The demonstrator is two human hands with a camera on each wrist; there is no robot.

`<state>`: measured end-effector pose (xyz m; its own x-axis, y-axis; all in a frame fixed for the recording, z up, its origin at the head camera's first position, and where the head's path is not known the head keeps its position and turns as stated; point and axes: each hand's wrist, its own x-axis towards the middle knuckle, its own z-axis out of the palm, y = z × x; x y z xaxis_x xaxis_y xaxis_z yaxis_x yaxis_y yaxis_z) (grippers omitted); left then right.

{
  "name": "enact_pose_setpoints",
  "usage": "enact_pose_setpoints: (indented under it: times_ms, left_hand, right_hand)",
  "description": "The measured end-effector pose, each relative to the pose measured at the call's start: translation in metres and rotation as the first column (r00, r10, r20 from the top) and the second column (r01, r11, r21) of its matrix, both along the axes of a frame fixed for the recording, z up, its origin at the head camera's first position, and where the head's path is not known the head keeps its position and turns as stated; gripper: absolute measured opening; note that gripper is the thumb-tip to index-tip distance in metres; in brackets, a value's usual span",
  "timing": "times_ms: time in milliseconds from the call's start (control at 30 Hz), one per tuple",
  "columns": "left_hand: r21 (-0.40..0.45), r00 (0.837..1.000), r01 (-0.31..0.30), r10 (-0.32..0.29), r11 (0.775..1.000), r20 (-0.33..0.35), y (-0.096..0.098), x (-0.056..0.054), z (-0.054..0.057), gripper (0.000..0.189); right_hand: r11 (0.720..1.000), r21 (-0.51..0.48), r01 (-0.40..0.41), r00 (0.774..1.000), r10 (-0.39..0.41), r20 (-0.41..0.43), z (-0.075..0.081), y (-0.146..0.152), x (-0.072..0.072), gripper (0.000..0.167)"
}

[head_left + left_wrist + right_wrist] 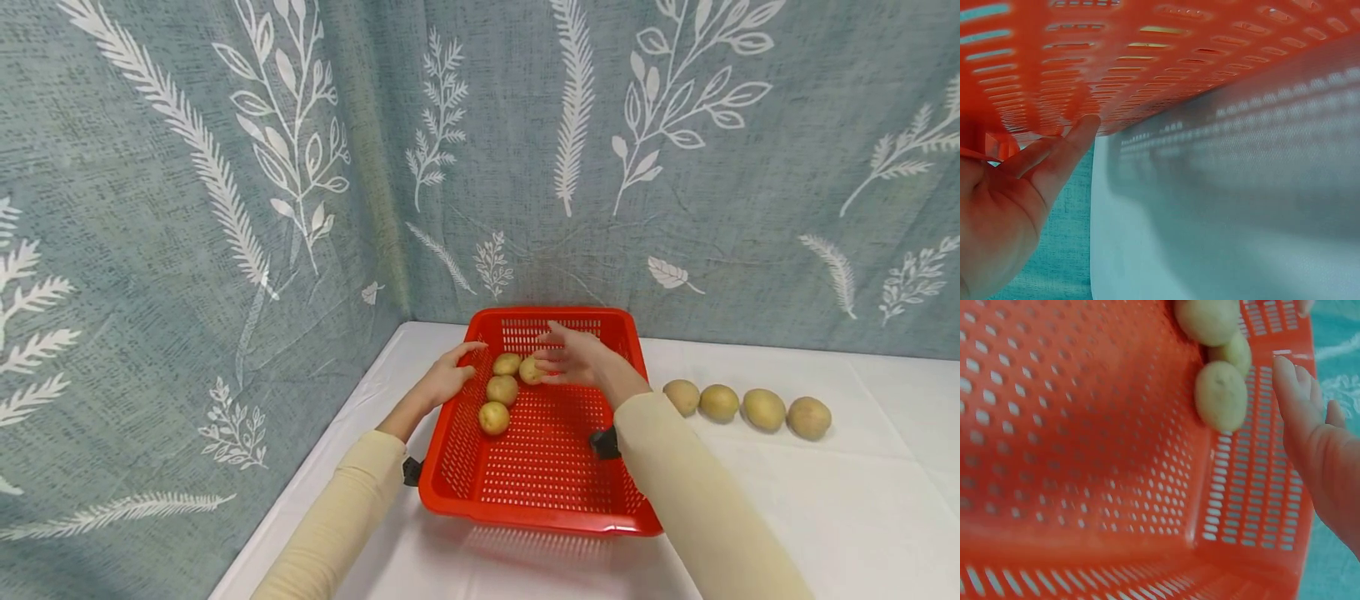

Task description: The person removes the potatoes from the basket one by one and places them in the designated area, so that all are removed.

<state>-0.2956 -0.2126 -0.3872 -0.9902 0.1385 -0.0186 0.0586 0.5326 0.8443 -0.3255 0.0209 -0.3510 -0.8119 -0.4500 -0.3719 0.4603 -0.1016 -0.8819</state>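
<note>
A red plastic basket [555, 454] with slotted walls stands on the table. My left hand [444, 382] holds its left rim; in the left wrist view the fingers [1066, 156] lie along the outside of the wall, and the thumb is hidden there. My right hand [577, 358] hovers over the back of the basket with its fingers extended, holding nothing. Several potatoes lie inside along the left and back, among them a front one [494, 418] and one by my right fingers [531, 371]. The right wrist view shows a potato [1221, 396] apart from that hand.
To the right of the basket, several potatoes [763, 410] form a row on the white tablecloth [847, 500]. A blue-green patterned curtain [510, 167] closes off the back and the left side. Dark wrist straps [604, 443] sit on the forearms.
</note>
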Motion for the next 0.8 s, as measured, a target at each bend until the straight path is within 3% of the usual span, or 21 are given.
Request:
enact_pose_setpoints:
  times_ms: [200,433,467,800]
  left_hand:
    - [-0.005,1.0,0.011,-0.012,1.0,-0.006,0.003,0.0,0.002,0.049]
    - [-0.01,1.0,0.016,-0.016,1.0,-0.008,0.003,0.001,0.003,0.048]
    - [-0.009,1.0,0.016,-0.016,1.0,-0.002,0.005,0.005,0.008,0.048]
    - [-0.024,1.0,-0.008,0.008,1.0,-0.029,0.001,0.003,0.003,0.049]
  right_hand:
    - [0.998,-0.054,-0.016,1.0,0.017,0.022,-0.014,-0.01,0.0,0.058]
    - [0.996,-0.073,-0.042,0.999,0.042,-0.008,-0.025,-0.017,0.002,0.061]
    - [0.996,-0.075,-0.045,0.999,0.045,-0.006,-0.026,-0.019,0.003,0.061]
    - [0.996,-0.076,-0.051,0.999,0.051,0.001,-0.03,-0.034,0.005,0.059]
